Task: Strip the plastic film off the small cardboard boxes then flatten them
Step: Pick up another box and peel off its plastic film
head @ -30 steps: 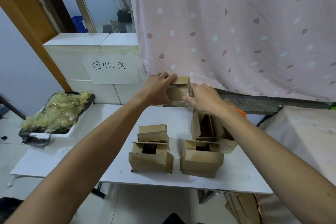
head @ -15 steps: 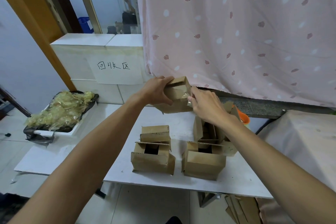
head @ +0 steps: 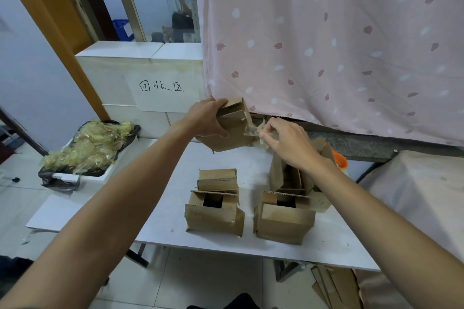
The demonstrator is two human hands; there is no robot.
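Cardboard box [head: 232, 128] at frame ctr, above table [head: 251, 163] — L hand [head: 209, 118] grips it; R hand [head: 283, 139] pinches film [head: 256, 129] at its edge.

My left hand [head: 208, 118] covers the left end of the box [head: 233, 130] I hold, so that face is hidden from me. The film [head: 254, 129] is a crumpled clear wisp. My curled fingers hide how much of it my right hand [head: 288, 143] has. My right forearm covers part of the rear box [head: 283, 175] and most of an orange thing [head: 340, 161]. The flat cardboard [head: 334, 286] on the floor [head: 190, 278] is cut off by the surface [head: 160, 221] and the bottom edge.
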